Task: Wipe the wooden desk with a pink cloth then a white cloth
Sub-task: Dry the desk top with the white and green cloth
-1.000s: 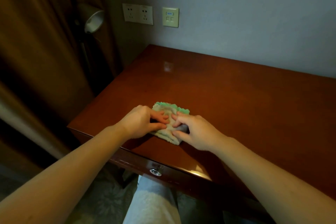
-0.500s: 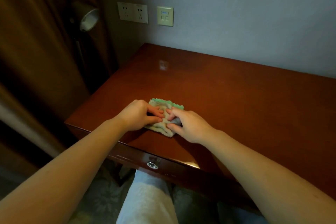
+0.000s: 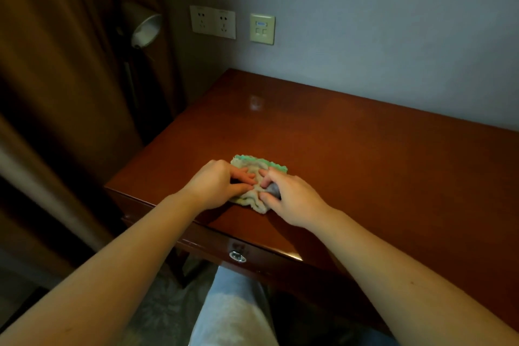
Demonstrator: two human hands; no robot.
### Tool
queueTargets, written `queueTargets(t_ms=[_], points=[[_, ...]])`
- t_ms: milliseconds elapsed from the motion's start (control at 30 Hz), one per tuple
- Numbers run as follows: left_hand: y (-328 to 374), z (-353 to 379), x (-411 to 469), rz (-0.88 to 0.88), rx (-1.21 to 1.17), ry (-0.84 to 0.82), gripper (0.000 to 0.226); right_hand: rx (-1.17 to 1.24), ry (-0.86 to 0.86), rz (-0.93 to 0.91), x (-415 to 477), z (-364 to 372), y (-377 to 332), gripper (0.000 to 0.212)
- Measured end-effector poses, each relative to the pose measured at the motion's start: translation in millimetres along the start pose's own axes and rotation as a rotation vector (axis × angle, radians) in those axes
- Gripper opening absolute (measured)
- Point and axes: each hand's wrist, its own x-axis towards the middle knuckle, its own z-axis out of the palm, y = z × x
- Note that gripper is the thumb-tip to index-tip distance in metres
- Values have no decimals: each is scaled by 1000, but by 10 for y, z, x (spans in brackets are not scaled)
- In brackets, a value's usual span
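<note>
Brown curtain (image 3: pixel 56 64): hanging at far left, well apart from the work.
Pale-shaded lamp (image 3: pixel 146 28): beside the curtain, tilted down, unlit.
Cream wall sockets (image 3: pixel 212 21): on the grey wall behind the back left corner of the worktop.
Left hand (image 3: pixel 216 184): curled, pinching the left side of the cloth between thumb and fingertips, heel down near the front edge.
Off-white towelling cloth with a green scalloped border (image 3: pixel 254 167): bunched into a small folded pad, lying on the near left part of the worktop, caught between both hands.
Right hand (image 3: pixel 293 201): bent at the knuckles, gripping a fold on the right side of the cloth, fingertips almost meeting those of the left.
Glossy reddish-brown wooden worktop (image 3: pixel 379 163): bare to the right and toward the wall; no pink cloth in view.
Round metal drawer knob (image 3: pixel 237 256): below the front edge, nearer than the hands.
Step in hand: most likely the second pass, with the white cloth, gathering or refolding it into a pad.
Next move: flattening the pad under one palm, then sweeping rightward and toward the wall with even pressure, keeping the folds from opening.
</note>
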Motion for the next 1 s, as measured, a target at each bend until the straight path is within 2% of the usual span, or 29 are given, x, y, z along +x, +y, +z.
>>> queueTargets(t_ms=[67, 233, 400, 533, 633, 733, 867, 933, 1000], points=[[7, 20, -24, -35, 4, -4, 22, 6, 21, 8, -44, 30, -22, 15], [-19, 95, -303, 22, -62, -57, 22, -1, -51, -64, -338, 85, -37, 24], [-46, 29, -60, -4, -48, 8, 23, 19, -28, -5, -18, 9, -44, 13], [-76, 64, -153, -23, -91, -12, 23, -24, -6, 11, -138, 122, -92, 13], [-54, 80, -294, -2, -151, -32, 25, -6, -34, -5, -254, 156, -74, 28], [-31, 37, -267, -9, -132, -32, 25, 10, -41, 5, -126, 65, -91, 15], [33, 16, -309, -41, -49, -30, 26, 28, -13, 31, -137, 68, -180, 10], [46, 66, -462, -49, -65, -33, 25, -6, -22, 25, -304, 145, -206, 16], [67, 97, -591, -61, -159, -38, 24, -21, -39, 6, -448, 194, -225, 31]])
